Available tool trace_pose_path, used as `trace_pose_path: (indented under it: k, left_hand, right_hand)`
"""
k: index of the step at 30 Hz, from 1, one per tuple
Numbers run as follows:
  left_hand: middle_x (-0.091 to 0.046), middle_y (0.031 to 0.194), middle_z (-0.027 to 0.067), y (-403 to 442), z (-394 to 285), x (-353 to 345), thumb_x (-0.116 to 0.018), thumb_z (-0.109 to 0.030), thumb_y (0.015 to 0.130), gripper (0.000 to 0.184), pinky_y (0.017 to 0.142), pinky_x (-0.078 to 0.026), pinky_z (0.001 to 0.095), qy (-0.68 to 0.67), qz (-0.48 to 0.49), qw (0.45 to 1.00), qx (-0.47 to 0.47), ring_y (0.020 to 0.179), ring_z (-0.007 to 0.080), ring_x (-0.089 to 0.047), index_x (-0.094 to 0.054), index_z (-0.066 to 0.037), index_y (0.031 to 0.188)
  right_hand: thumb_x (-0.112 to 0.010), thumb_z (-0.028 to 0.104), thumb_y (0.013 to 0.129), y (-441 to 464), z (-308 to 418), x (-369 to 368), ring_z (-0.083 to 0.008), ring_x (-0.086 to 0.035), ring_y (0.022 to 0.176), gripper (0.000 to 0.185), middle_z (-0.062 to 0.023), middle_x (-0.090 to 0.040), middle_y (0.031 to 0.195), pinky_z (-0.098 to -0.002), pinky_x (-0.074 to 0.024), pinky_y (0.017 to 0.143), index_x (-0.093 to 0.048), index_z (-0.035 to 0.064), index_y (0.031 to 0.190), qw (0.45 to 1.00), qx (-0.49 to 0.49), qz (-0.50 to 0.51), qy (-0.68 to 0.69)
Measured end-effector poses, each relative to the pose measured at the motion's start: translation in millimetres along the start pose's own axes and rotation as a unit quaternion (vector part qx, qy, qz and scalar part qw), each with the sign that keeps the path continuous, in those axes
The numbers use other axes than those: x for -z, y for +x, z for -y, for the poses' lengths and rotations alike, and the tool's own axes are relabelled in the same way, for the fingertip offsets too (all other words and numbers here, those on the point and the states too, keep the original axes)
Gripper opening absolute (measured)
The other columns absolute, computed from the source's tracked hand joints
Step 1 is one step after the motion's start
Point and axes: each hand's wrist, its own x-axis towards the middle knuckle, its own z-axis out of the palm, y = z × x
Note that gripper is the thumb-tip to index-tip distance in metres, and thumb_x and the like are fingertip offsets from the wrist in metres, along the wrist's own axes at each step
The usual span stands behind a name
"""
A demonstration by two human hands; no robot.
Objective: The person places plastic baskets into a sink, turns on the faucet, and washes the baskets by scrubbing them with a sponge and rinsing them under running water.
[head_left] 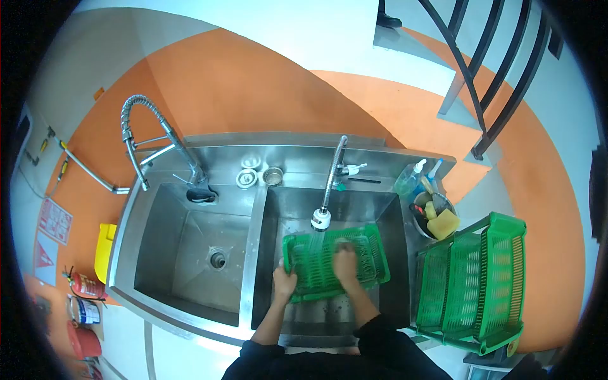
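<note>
A green slotted plastic basket (310, 269) lies tilted in the right sink basin, under the white-headed faucet (321, 219), from which water runs. My left hand (284, 282) grips the basket's left edge. Inside the basket, my right hand (345, 263) is pressed down near the middle, its fingers bent over something small and pale that I cannot make out clearly.
The left basin (212, 234) has a drain. Behind the basins are two strainers (247, 178). To the right stand a bowl with sponges (443, 224), bottles (410, 177) and stacked green baskets (472, 285). A spring faucet (190, 166) rises at back left; stair railings are at upper right.
</note>
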Motion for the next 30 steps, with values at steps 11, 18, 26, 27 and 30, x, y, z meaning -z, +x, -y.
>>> trace_pose_path:
  k: [11,18,26,27,30]
  left_hand:
    - [-0.06,0.069,0.0222,8.5,-9.9,4.2,-0.053,0.002,0.07,0.023,0.061,-0.047,0.0373,-0.058,-0.019,0.998,-0.011,0.07,0.0303,-0.064,-0.059,0.002,0.092]
    - [-0.061,0.077,0.022,38.6,1.0,9.7,-0.052,0.002,0.072,0.028,0.067,-0.047,0.0386,-0.019,-0.012,0.999,-0.028,0.081,0.0335,-0.063,-0.056,0.0,0.099]
    - [-0.062,0.078,0.0217,37.7,-4.4,13.8,-0.05,0.003,0.073,0.032,0.069,-0.047,0.037,-0.015,-0.008,1.0,0.008,0.081,0.0328,-0.063,-0.055,-0.002,0.104]
    - [-0.062,0.078,0.021,38.5,-8.2,14.5,-0.05,0.003,0.073,0.033,0.069,-0.047,0.0362,-0.015,-0.009,1.0,0.023,0.08,0.0318,-0.063,-0.055,-0.002,0.104]
    - [-0.062,0.077,0.0202,40.1,1.5,11.4,-0.05,0.004,0.072,0.033,0.068,-0.047,0.035,-0.015,-0.016,1.0,0.001,0.077,0.0303,-0.064,-0.055,-0.002,0.104]
  right_hand:
    - [-0.06,0.006,0.072,-10.6,11.1,-11.4,-0.0341,-0.059,0.088,0.031,-0.0198,-0.054,0.108,-0.0415,-0.0482,0.078,-0.058,0.0011,0.103,0.967,0.212,0.126,0.063]
    - [-0.056,0.016,0.079,9.8,-30.8,85.3,-0.0376,-0.06,0.078,0.026,-0.0203,-0.054,0.099,-0.0435,-0.05,0.068,-0.06,0.0031,0.101,0.996,0.065,0.055,-0.04]
    - [-0.057,0.017,0.075,84.3,-28.1,74.8,-0.0366,-0.061,0.077,0.031,-0.0196,-0.055,0.089,-0.0428,-0.0516,0.066,-0.058,0.0083,0.105,0.98,0.02,-0.133,-0.146]
    - [-0.056,0.018,0.076,84.7,-30.8,68.2,-0.036,-0.062,0.075,0.03,-0.0192,-0.055,0.088,-0.0429,-0.0519,0.063,-0.056,0.0086,0.105,0.974,-0.037,-0.137,-0.178]
    - [-0.054,0.019,0.078,62.6,-64.7,52.0,-0.034,-0.063,0.071,0.024,-0.0177,-0.056,0.089,-0.0408,-0.0524,0.061,-0.057,0.007,0.098,0.96,-0.021,-0.145,-0.239]
